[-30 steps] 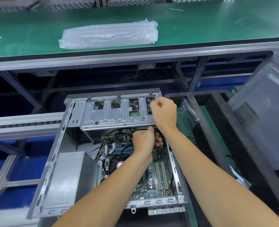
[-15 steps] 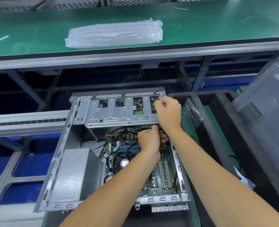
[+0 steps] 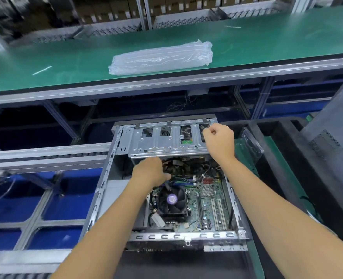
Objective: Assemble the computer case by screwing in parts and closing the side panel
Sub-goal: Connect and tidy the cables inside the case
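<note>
Right hand [image 3: 219, 139], curled, steadies the grey metal drive cage [image 3: 166, 142] while left hand [image 3: 149, 171] reaches beneath (grip hidden).

L hand [image 3: 149, 172] now further left, off cables, fan [image 3: 172, 200] uncovered.

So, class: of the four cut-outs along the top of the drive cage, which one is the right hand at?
The rightmost cut-out: the right hand is at it; the other three lie uncovered to its left.
</note>
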